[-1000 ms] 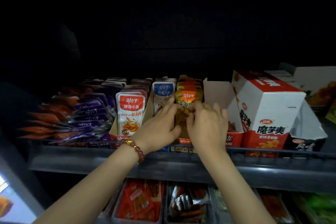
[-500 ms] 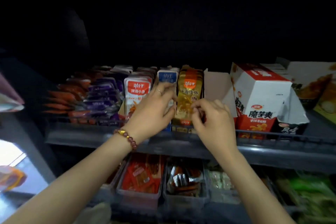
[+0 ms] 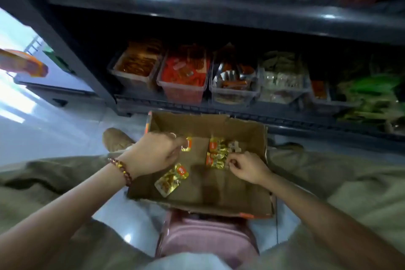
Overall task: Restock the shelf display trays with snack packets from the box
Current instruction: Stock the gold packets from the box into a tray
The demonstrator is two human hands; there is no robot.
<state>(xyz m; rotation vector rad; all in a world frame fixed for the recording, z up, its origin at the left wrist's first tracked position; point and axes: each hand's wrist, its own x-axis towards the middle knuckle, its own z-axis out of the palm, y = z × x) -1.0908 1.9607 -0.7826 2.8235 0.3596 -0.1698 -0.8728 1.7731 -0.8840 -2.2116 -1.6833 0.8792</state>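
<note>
An open brown cardboard box (image 3: 197, 124) sits on the pale floor between the person's knees. It holds a few small gold foil snack packets with orange labels. Two lie side by side towards the box's far right: the farther gold packet (image 3: 219, 146) and the nearer gold packet (image 3: 215, 160). A third gold packet (image 3: 172, 178) lies loose and slanted at the box's near left, and a fourth gold packet (image 3: 188, 144) sits at its far left.

The left hand (image 3: 156, 153), with a beaded bracelet (image 3: 122, 167) at its wrist, has its fingers bent and their tips at the fourth gold packet. Blur hides whether it grips. The right hand (image 3: 248, 167) pinches the right edge of the nearer gold packet between thumb and curled fingers.

Half a second ago both hands were up at a shelf tray, at a row of upright gold packets. They have since come down into the box, and the view has dropped with them.

The box's far and right walls stand high and its near edge is low. Bare cardboard shows across its middle and near side. Just beyond the far wall runs a dark metal shelf (image 3: 219, 108) carrying clear plastic bins (image 3: 182, 92) of snacks. A pink fabric thing (image 3: 208, 241) lies against the box's near edge, and khaki trouser legs (image 3: 350, 182) flank the box on both sides.
</note>
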